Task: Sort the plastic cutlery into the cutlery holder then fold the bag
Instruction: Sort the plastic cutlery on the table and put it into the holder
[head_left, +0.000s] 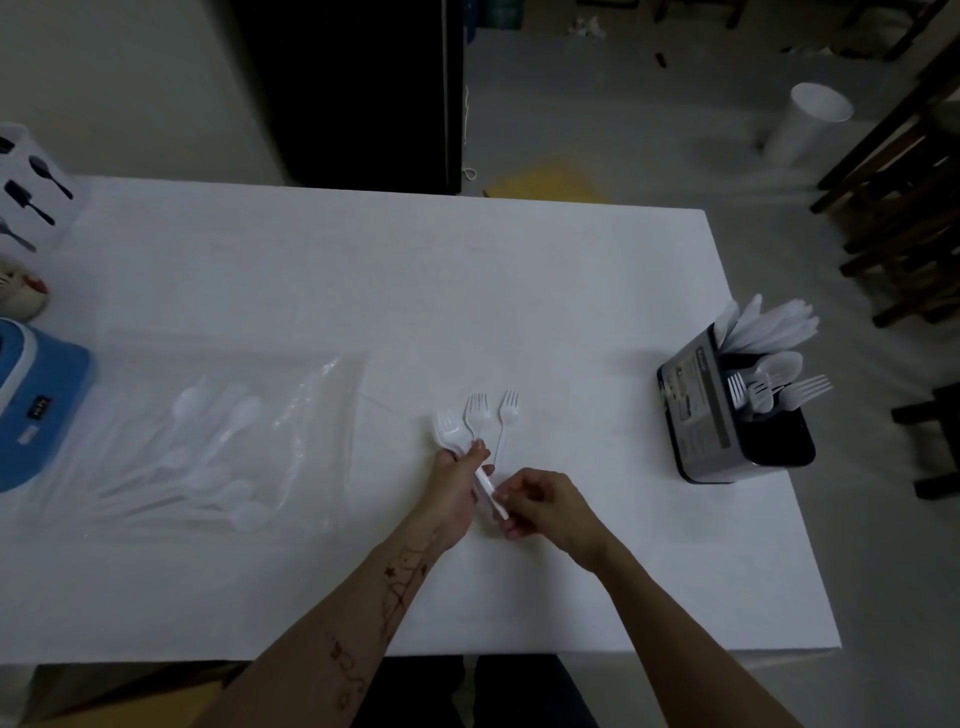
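My left hand (457, 480) grips a small bunch of white plastic forks (465, 421) by their handles at the table's middle, tines pointing away. My right hand (543, 501) pinches the near ends of those handles. One more fork (508, 410) lies on the table just right of the bunch; whether a hand holds it I cannot tell. A clear plastic bag (311, 415) with several white spoons (218, 467) inside lies flat to the left. The cutlery holder (701, 410) stands at the right edge, with knives, spoons and forks upright in it.
The white table (363, 270) ends close behind the holder on the right. A blue box (36, 405) and a white holder with dark utensils (31, 192) sit at the left edge. A white bucket (810, 124) and dark chairs (904, 208) stand on the floor beyond.
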